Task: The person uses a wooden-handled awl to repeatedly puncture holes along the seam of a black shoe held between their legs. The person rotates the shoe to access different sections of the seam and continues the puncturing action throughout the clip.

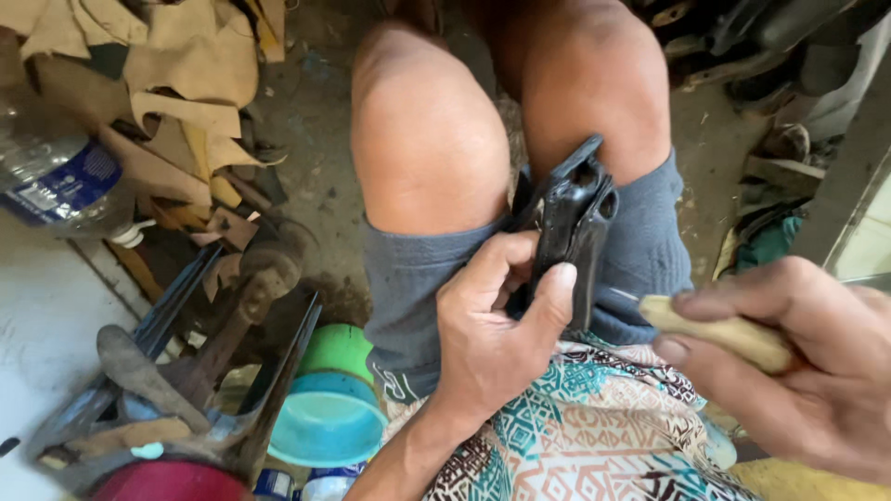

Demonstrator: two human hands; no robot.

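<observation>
Leather is what both hands are about: a black, glossy, folded leather piece point(571, 227) sits just right of the frame's centre, wedged between my two bare knees and resting against the grey shorts point(408, 288). Its long axis runs nearly upright in the picture, leaning a little to the right at the top, where it ends in a pointed tip near the right knee.

My left hand point(497, 325) comes up from the lower middle of the frame and is closed on the lower half of that piece, thumb laid along its right edge, fingers curled behind its left edge. So the left hand is the nearer one, touching it.

My right hand point(798, 362) enters from the lower right and is wrapped around a pale, rounded wooden tool handle point(719, 332). A thin metal shaft point(624, 296) projects from the handle towards the left, pointing at the lower right edge of the leather. I cannot tell whether the tip touches it; it lies just beside.

Below the hands a patterned cloth in teal, orange and white point(603, 436) covers the lap. At lower left stand a blue plastic bowl point(325, 422) and dark metal tools point(186, 371), well apart from the work.
</observation>
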